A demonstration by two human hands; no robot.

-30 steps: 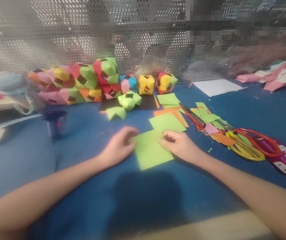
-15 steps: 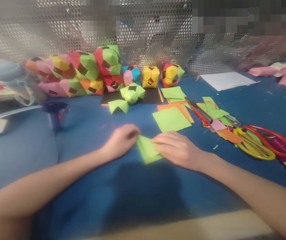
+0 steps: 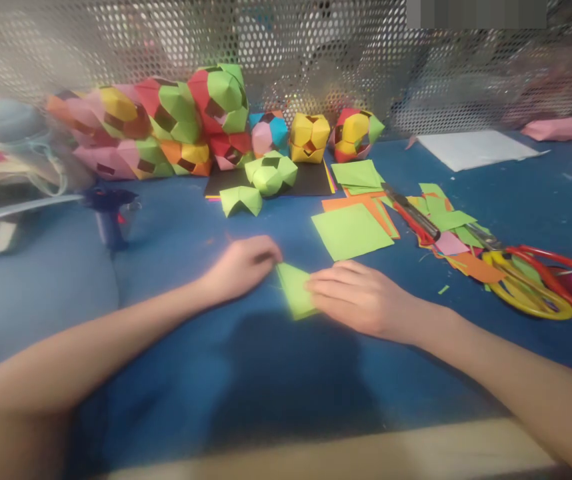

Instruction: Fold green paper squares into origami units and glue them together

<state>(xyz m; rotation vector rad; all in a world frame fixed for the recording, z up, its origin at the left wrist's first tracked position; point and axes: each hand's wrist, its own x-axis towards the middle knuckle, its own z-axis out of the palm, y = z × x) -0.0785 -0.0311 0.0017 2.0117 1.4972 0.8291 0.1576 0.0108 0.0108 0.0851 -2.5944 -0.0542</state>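
Observation:
A small green sheet of paper (image 3: 295, 293), folded over into a triangle-like shape, lies between my hands on the blue table (image 3: 176, 373). My left hand (image 3: 243, 267) pinches its upper left corner, the thumb and forefinger closed together. Across the paper's right side are the fingers of my right hand (image 3: 359, 300), pressed together and hiding that part. Just beyond the right hand sits a flat green square (image 3: 352, 231) on orange sheets (image 3: 385, 212). Two joined green folded pieces (image 3: 271, 173) and a single green folded piece (image 3: 241, 201) stand farther back.
Colourful folded paper balls (image 3: 176, 117) are stacked along the perforated metal panel (image 3: 286, 53). To the right lie a red cutter (image 3: 413, 217), paper scraps (image 3: 451, 223), yellow-handled scissors (image 3: 526, 290) and red-handled scissors (image 3: 561, 267). A blue glue gun (image 3: 111, 213) is at left, white paper (image 3: 476, 148) at back right.
The green paper's flap now lies closer over its lower layer, and the right hand still presses on it. The view has shifted slightly, moving the background up and to the right.

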